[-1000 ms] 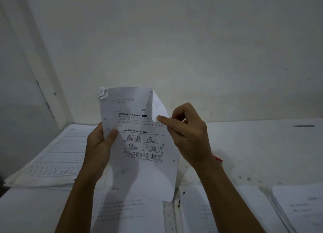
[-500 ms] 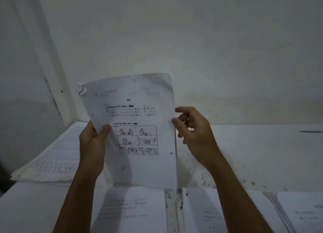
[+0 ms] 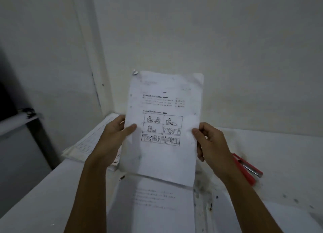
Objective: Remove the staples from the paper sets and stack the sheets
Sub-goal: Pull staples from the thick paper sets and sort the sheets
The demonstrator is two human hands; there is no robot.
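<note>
I hold a white paper set (image 3: 166, 155) upright above the table, printed with text lines and a grid of cartoon panels. Its top left corner (image 3: 135, 72) is crumpled. My left hand (image 3: 115, 136) grips the left edge, thumb across the front. My right hand (image 3: 209, 141) pinches the right edge with thumb in front and fingers behind. A red staple remover (image 3: 248, 169) lies on the table to the right of my right wrist. Below the held set, a printed sheet (image 3: 153, 203) lies flat on the table.
A thick stack of lined sheets (image 3: 87, 143) lies at the far left against the wall corner. More paper (image 3: 286, 218) lies at the lower right. The white table (image 3: 272, 145) is speckled with dark spots. A dark frame and ledge (image 3: 22, 117) stand at the left.
The folded-back right side of the set has been flattened. My right hand moved from that fold to the right edge and now pinches it. The camera view shifted left, showing the red staple remover.
</note>
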